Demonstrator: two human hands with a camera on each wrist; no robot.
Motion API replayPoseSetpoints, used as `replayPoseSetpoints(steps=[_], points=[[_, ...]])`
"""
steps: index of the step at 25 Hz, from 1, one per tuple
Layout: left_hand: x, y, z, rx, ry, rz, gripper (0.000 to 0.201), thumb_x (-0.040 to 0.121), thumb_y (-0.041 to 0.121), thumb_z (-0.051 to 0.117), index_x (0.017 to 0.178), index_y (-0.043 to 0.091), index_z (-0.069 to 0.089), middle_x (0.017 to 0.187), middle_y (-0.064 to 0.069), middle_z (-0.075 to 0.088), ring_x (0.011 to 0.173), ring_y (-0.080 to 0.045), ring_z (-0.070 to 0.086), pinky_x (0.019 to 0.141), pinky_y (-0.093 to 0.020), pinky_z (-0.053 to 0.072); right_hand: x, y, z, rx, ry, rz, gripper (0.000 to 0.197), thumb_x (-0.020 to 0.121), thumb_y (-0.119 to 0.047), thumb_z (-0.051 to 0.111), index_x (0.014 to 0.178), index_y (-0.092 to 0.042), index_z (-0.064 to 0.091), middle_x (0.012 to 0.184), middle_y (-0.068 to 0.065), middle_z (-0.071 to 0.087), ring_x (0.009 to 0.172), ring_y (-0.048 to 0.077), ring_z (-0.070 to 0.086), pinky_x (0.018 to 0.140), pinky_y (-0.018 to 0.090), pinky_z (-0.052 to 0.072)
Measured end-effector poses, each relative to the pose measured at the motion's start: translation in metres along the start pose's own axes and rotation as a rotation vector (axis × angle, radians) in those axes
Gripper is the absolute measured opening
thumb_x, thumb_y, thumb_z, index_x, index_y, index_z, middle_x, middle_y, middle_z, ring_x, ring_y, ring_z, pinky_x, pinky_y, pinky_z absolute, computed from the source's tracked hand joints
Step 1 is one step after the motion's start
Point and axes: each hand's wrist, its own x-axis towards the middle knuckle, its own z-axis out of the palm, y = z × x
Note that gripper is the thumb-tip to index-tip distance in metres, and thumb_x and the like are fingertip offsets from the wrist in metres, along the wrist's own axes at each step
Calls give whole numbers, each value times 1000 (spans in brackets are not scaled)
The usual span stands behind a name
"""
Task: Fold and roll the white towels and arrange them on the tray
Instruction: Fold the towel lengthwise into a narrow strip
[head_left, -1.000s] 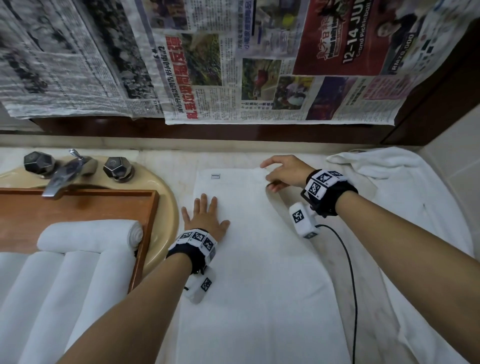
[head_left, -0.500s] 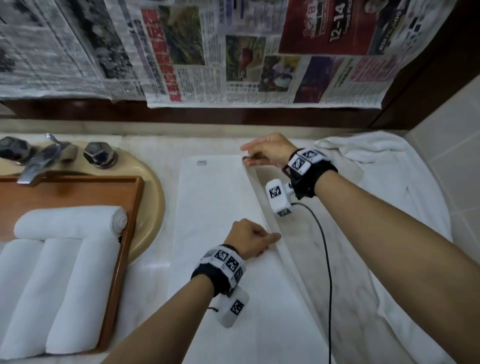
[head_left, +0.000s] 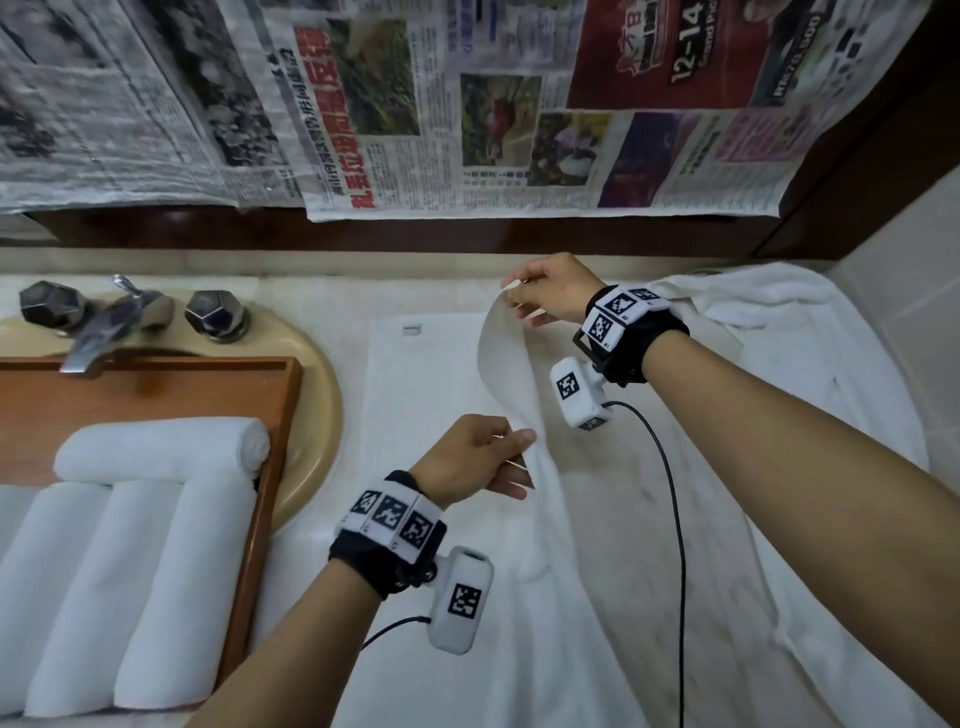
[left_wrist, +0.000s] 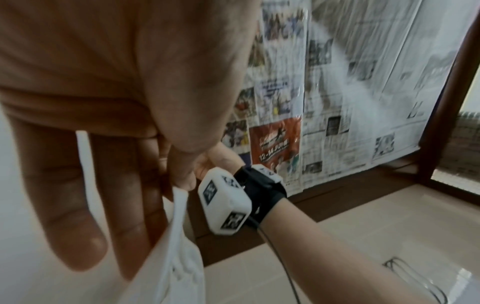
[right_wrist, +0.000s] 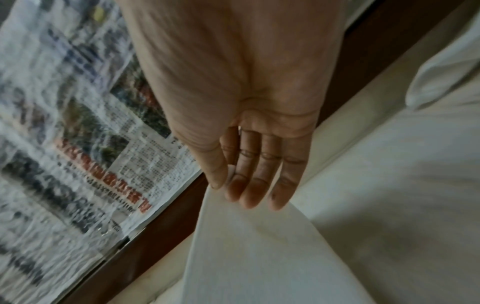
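Observation:
A white towel (head_left: 426, 415) lies flat along the marble counter beside the sink. My right hand (head_left: 524, 301) pinches its far right corner and holds it lifted off the counter. My left hand (head_left: 511, 447) pinches the same right edge (left_wrist: 179, 207) nearer to me, also raised. The lifted edge curves up between both hands. In the right wrist view my thumb and fingers (right_wrist: 249, 185) clamp the towel (right_wrist: 246, 257) corner. A wooden tray (head_left: 156, 384) over the sink holds several rolled white towels (head_left: 161, 447).
A faucet with two dark knobs (head_left: 98, 322) stands behind the tray on the beige basin (head_left: 322, 405). A larger crumpled white towel (head_left: 810, 374) covers the counter at right. Newspaper (head_left: 467, 104) hangs on the wall. A black cable (head_left: 670, 493) trails from the right wrist.
My left hand left the flat towel and took its right edge nearer me. The right hand lifted the far corner. Both now hold the edge raised off the counter.

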Motion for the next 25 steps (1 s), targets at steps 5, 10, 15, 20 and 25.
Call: replayPoseSetpoints(steps=[5,10,15,20,25], points=[[-24,-8,-50,-81,82,5,39,103,28,45,110,-6,61,102,-25,70,86,-40,70,73,-39,59,20,-30,31,-171,-17,-131,10,89,-5,63,94,-11,69,89,11,72,69,14,64,64,29,54],[-24,-60,-87,102,498,-103,45,103,34,37,92,-4,58,80,-24,64,69,-40,66,57,-48,58,42,-35,87,-261,-32,-224,14,87,-13,65,96,-12,75,70,-7,61,63,6,55,55,10,41],[-18,-78,-92,300,694,-143,38,101,32,39,70,11,46,65,-6,54,67,-29,57,69,-44,51,70,-17,136,-463,-31,-254,14,88,-24,63,96,-30,73,105,2,53,111,24,50,98,43,41],[-4,-73,-102,408,705,-207,35,95,46,45,73,19,51,72,-3,63,71,-26,62,67,-38,54,84,-1,139,-709,-102,-165,48,87,2,44,119,-31,59,127,-7,58,124,22,44,107,56,24],[10,-69,-108,529,756,-209,20,94,32,53,81,17,52,84,-6,64,83,-28,58,72,-32,45,94,2,136,-989,-152,-358,31,91,-7,53,119,-20,59,115,-3,64,115,23,45,93,41,28]])
